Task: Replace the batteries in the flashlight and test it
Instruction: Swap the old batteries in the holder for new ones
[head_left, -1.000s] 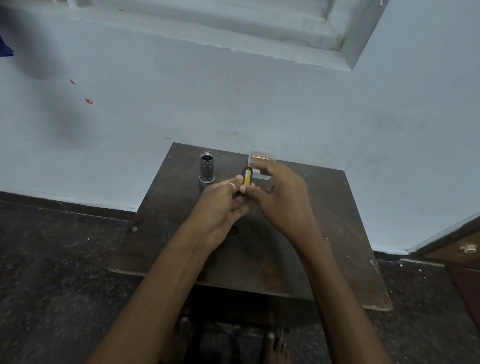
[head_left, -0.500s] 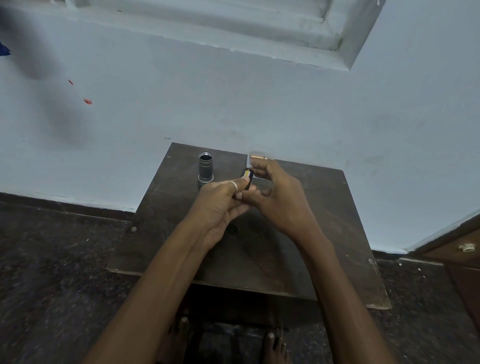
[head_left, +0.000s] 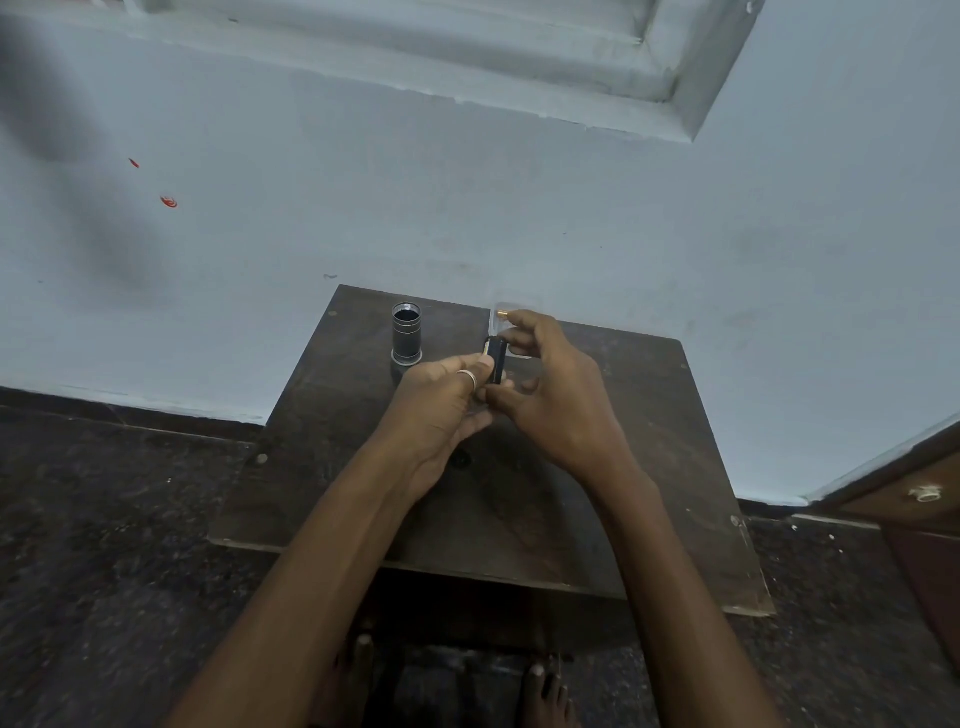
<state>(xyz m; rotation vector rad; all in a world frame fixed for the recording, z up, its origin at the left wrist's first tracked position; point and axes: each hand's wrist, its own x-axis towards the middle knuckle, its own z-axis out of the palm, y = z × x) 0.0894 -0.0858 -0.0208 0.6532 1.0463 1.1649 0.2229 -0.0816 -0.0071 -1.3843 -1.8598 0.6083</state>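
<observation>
Head view looked down on a dark table (head_left: 597, 519) set against a pale blue wall (head_left: 519, 208). Both hands met above its far half. Left hand (head_left: 441, 405), a ring (head_left: 467, 378) on one finger, and right hand (head_left: 550, 395) together pinched a small black battery holder (head_left: 496, 358), held upright. Flashlight body (head_left: 407, 335) stood upright on the table, just left of the hands, open end up. A clear case (head_left: 501, 319) lay behind the right fingers.
</observation>
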